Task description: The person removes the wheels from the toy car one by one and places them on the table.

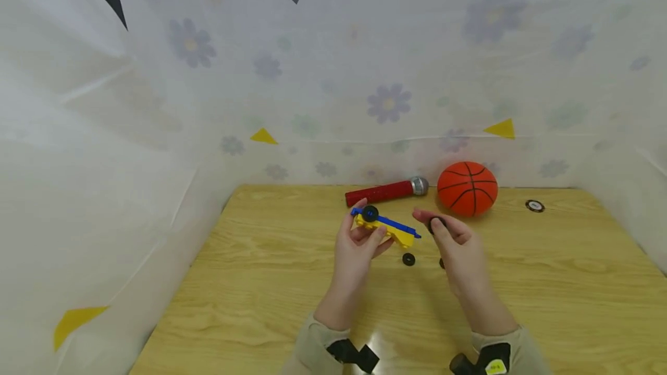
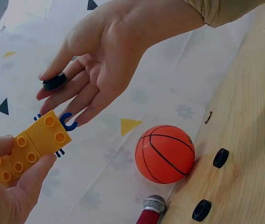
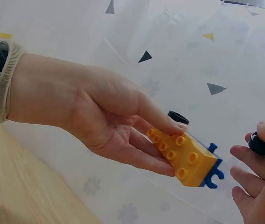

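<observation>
My left hand (image 1: 356, 250) grips a toy car body (image 1: 398, 237), yellow with round studs on one side and a blue base on the other. The car is tilted, its blue base uppermost in the head view. One black wheel (image 1: 370, 213) sits on the blue base near the far-left end. Small blue axle stubs and a blue hook (image 2: 68, 122) show at the other end, bare of wheels. To the right, my right hand (image 1: 461, 247) pinches a loose black wheel (image 3: 261, 143) between thumb and fingers, a short gap from the car.
Two more black wheels (image 2: 220, 158) (image 2: 201, 210) lie on the wooden table (image 1: 271, 282) below the hands. Behind them are a red microphone (image 1: 383, 192), an orange basketball (image 1: 467, 188) and a black-and-white disc (image 1: 534, 206), near the patterned curtain (image 1: 333, 74).
</observation>
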`<state>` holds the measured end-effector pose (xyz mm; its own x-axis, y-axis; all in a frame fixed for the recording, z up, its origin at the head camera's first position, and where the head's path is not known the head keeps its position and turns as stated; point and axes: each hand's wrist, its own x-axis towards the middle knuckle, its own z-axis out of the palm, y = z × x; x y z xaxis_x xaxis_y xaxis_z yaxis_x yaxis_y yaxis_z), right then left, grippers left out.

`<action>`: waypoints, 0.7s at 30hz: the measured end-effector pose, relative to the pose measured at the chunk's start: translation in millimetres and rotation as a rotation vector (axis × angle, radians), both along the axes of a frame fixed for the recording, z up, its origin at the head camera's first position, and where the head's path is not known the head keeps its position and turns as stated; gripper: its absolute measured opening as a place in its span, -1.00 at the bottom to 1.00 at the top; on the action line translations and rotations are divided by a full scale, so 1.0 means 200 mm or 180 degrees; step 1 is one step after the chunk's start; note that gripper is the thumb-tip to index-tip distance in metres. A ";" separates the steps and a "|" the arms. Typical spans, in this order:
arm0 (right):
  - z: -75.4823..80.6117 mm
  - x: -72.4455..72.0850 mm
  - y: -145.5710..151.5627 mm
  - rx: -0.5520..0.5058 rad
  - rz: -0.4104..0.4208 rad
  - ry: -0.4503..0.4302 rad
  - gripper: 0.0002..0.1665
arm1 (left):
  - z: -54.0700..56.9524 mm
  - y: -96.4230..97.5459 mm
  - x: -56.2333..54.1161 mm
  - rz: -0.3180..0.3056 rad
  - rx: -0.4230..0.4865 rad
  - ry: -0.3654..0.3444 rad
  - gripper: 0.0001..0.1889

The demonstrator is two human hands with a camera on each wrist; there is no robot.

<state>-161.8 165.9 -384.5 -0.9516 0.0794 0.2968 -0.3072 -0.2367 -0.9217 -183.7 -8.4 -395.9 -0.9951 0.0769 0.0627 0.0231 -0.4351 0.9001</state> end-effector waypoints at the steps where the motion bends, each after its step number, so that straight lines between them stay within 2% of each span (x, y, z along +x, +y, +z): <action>1: 0.00 0.00 0.01 -0.0113 0.0004 0.0030 -0.65 | 0.00 -0.01 0.00 0.0013 -0.0006 -0.0003 -0.41; 5: 0.01 -0.02 0.07 -0.0458 0.0005 0.0178 -0.70 | 0.01 -0.02 -0.01 0.0037 -0.0022 0.0020 -0.41; 12: 0.02 -0.05 0.15 -0.0774 -0.0081 0.0312 -0.71 | 0.02 -0.05 -0.02 0.0012 0.0009 0.0053 -0.40; 16: 0.02 -0.05 0.20 -0.0938 -0.0165 0.0267 -0.75 | 0.01 -0.06 -0.02 0.0032 0.0059 0.0041 -0.38; 21: 0.03 -0.06 0.26 -0.1030 -0.0298 0.0049 -0.80 | 0.02 -0.06 -0.02 0.0037 0.0095 0.0063 -0.38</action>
<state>-173.8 217.9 -378.7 -0.9314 0.2586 0.2563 -0.3548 -0.4863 -0.7985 -188.1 -21.1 -392.7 -0.9944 0.0630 0.0844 0.0460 -0.4614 0.8860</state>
